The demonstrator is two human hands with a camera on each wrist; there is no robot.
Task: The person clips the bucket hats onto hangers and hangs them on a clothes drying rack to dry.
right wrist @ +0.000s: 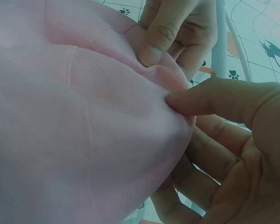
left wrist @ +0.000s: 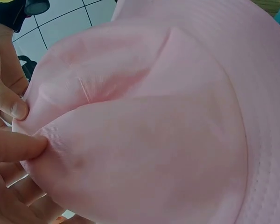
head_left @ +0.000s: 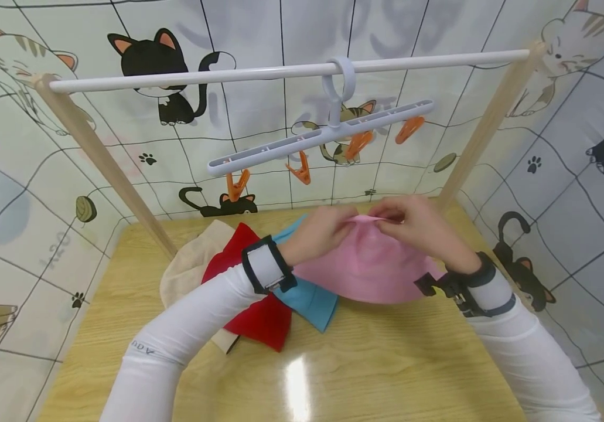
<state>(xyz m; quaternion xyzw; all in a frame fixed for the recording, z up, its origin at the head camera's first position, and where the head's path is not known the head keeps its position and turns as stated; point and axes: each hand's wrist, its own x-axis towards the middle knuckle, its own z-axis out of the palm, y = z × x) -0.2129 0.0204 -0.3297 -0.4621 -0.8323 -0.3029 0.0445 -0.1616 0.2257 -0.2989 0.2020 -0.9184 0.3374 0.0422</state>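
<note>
A pink bucket hat (head_left: pixel 370 266) hangs from both hands above the right of the table, its crown up and its stitched brim (left wrist: pixel 266 140) down. The left hand (head_left: pixel 325 231) pinches the top of the crown between thumb and fingers. Close beside it, the right hand (head_left: pixel 412 223) pinches the same top edge, thumb on the near side and fingers behind. In the right wrist view, the right thumb (right wrist: pixel 191 100) presses the pink cloth. Over the hands hangs a white hanger (head_left: pixel 302 140) with several orange clips (head_left: pixel 302 169), nothing held in them.
A white rod (head_left: pixel 259 72) on wooden posts (head_left: pixel 106 158) carries the hanger. On the wooden table (head_left: pixel 375 363) lie a cream hat (head_left: pixel 191 264), a red hat (head_left: pixel 265 322) and a blue hat (head_left: pixel 312 302), overlapping, at left and centre. Cat-printed sheets enclose the back and sides.
</note>
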